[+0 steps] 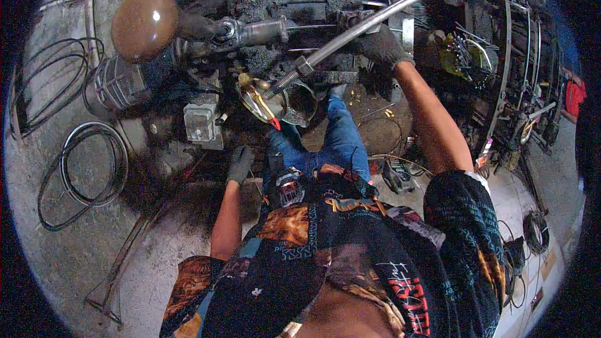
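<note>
My right hand (383, 47), in a dark glove, reaches forward into the machine (263, 30). Its fingers look curled, but a long metal rod (369, 25) crosses in front of them and hides what they grip. Nuts sit near both ends of this rod, and its threaded lower end stands over a round metal bowl (300, 112). A slim yellow tool with a red tip (268, 109) lies across the bowl's rim. Low beside my left thigh, my left hand (240, 164) wears a grey glove, its fingers stretched out and holding nothing visible.
A brown rounded knob (144, 24) juts up at the left near a motor (122, 81). Coiled cable (94, 163) lies on the floor there. Rightward stand a metal rack (501, 75) and a bundle of thin rods (466, 56). A grey box (201, 122) sits left of the bowl.
</note>
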The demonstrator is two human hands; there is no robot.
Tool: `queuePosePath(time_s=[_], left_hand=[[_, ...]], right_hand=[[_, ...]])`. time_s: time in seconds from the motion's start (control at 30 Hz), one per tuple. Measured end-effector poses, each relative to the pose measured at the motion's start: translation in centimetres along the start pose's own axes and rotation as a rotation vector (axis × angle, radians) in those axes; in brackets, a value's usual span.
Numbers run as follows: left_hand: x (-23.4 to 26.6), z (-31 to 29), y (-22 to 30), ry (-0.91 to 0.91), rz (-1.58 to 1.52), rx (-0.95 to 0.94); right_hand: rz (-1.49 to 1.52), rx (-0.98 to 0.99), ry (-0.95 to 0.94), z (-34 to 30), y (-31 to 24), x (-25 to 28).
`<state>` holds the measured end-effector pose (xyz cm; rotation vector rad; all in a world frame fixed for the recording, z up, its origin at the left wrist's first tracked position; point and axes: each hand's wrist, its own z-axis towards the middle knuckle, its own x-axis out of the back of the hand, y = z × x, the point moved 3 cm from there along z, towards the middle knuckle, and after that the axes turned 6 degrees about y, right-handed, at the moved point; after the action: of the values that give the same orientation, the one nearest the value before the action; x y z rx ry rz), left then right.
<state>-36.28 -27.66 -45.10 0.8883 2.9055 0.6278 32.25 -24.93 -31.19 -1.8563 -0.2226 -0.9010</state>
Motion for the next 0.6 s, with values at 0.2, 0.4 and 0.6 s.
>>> queuePosePath(time_s=[0.2,0.4,0.6], left_hand=[[-1.7,-2.0,4.7,0.067,0.902,-0.388],[-1.3,-1.8,2.7,0.286,0.756,-0.095],[0.9,-1.2,0.7,0.183,0.791,-0.242]], right_hand=[[0.047,-0.166,-0.075,-0.5,-4.0,2.7],[-0.015,-0.278,-0.131,-0.8,-5.2,2.9],[0.061,-0.233,-0.215,-0.2,-3.9,1.5]])
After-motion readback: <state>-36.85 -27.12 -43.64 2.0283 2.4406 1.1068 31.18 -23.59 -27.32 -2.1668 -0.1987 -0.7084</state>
